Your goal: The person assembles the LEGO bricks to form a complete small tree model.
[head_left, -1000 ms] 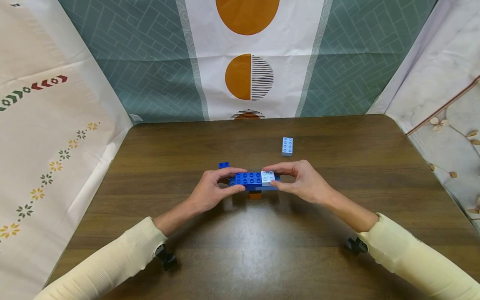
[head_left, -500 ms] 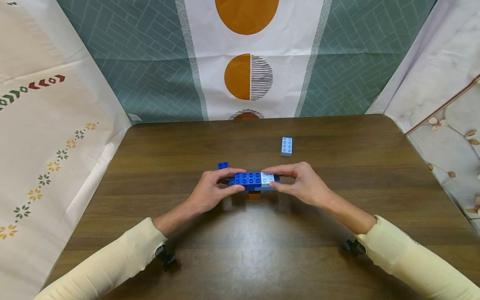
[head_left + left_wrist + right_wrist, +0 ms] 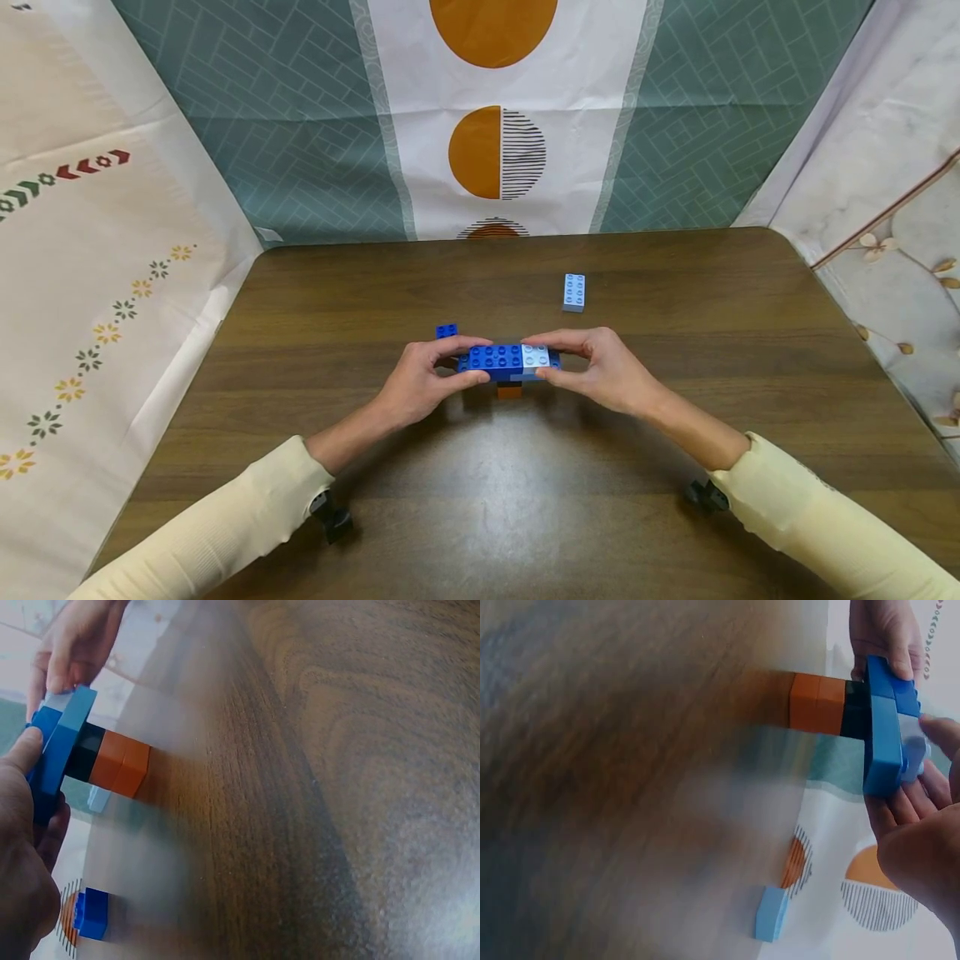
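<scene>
A T-shaped build of toy building bricks stands on the table between both hands. Two orange bricks [image 3: 816,703] form its foot, with a black brick [image 3: 854,709] over them. Above lies a crosswise layer, a blue brick beside a lighter blue brick [image 3: 883,742]. On top sit a dark blue brick [image 3: 496,358] and a pale, almost white brick [image 3: 535,357], side by side. My left hand [image 3: 411,382] pinches the dark blue brick's left part between thumb and fingers. With thumb in front and fingers behind, my right hand [image 3: 611,367] pinches the pale brick.
Just behind the left fingers lies a small blue brick [image 3: 446,331]. A light blue brick [image 3: 573,292] lies farther back, right of the middle. The brown wooden table [image 3: 337,292] ends at patterned cloth [image 3: 315,125] hung at the back and sides.
My right hand has shifted very slightly nearer, its thumb a little to the left along the pale brick's front. The left hand and the build look the same.
</scene>
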Available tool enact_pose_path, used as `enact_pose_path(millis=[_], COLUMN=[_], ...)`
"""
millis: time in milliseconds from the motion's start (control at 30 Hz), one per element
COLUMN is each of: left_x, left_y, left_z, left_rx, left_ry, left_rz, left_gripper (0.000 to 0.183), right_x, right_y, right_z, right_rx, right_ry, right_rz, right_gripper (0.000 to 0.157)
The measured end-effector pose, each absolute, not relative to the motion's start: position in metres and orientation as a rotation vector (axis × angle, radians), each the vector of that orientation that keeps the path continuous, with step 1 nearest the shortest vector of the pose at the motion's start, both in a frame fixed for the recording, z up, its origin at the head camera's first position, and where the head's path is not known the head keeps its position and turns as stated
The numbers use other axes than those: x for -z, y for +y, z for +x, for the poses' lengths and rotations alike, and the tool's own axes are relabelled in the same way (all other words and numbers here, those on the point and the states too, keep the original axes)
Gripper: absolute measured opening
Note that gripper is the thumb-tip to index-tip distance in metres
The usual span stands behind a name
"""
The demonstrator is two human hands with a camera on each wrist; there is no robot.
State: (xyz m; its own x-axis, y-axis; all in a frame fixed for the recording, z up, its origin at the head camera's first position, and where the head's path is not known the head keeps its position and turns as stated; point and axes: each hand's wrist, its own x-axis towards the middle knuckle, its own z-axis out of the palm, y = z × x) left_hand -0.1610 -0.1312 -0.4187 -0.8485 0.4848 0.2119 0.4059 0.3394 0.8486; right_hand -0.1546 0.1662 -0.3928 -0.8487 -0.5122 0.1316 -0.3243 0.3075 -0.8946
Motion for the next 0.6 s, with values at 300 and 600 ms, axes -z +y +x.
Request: enact_pose_path(millis=[300, 600], left_x=[0.419, 0.423], left_y=[-0.131, -0.13], left_z=[-0.162, -0.161], left_rx=[-1.555, -1.575], left_ry=[2.505, 2.511], left_rz=[0.855, 0.867], left_gripper=[0.036, 0.036], right_x=[0.399, 0.399], right_y=[0.156, 0.155], right_z=[-0.157, -0.158], right_rx=[1.583, 1.586], right_ry=[2.444, 2.441], right_rz=[-0.756, -0.746], right_gripper=[0.036, 0.034])
